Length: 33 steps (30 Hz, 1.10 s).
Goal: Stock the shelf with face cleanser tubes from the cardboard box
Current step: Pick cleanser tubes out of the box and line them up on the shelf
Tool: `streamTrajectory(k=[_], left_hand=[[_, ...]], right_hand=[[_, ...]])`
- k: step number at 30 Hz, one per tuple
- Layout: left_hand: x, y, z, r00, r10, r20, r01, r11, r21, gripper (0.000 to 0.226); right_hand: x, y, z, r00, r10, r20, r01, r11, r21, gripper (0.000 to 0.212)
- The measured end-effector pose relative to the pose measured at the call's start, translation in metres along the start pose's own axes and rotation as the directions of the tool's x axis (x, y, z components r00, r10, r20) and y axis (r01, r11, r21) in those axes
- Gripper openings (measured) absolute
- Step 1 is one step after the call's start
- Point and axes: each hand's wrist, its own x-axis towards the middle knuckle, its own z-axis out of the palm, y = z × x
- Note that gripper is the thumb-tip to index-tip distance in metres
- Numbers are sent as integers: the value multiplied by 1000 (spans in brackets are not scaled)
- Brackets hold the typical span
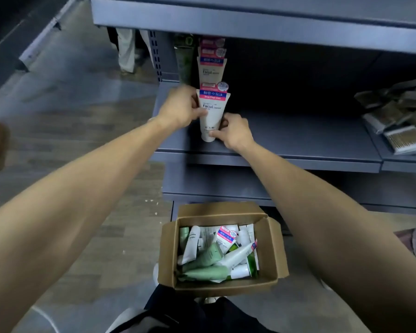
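A white facial cleanser tube with a pink and blue label stands cap-down near the front of the grey shelf. My left hand grips its left side and my right hand pinches its lower part near the cap. Behind it stand more of the same white tubes in a row, with dark green tubes to their left. On the floor below sits the open cardboard box, holding several white and green tubes.
Packets of brownish goods lie on the shelf's right end. An upper shelf overhangs the row. A lower shelf edge juts out above the box. Wood-look floor stretches to the left.
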Motion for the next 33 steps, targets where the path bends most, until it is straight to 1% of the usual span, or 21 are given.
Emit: streamTrajectory(k=[5,10,14,19,24,33], left_hand=[[25,-12,1,1000,19,-6,-19,1000,-9,22],[47,-14,0,999,37,-27,-36,998,56,24],[61,-15,-3,1000,14,-26,-14,1000,0,18],[73,-16,-3,1000,-3,-27,1,998,-68,22],[79,-16,-4,1000,8,-15,-9,995,-100,24],[77,-17,-3,999,-36,-8,34,990,-135,24]], right_hand=[[22,-4,0,1000,24,10,-24,1000,-2,37],[46,-8,-2,999,22,25,-21,998,-53,37],[63,-9,-2,1000,12,26,-10,997,-78,42],[79,-11,-5,999,-14,47,20,992,-123,44],[84,-9,-8,997,-22,75,30,994,-106,47],[83,-10,-7,997,-23,76,32,993,-117,44]])
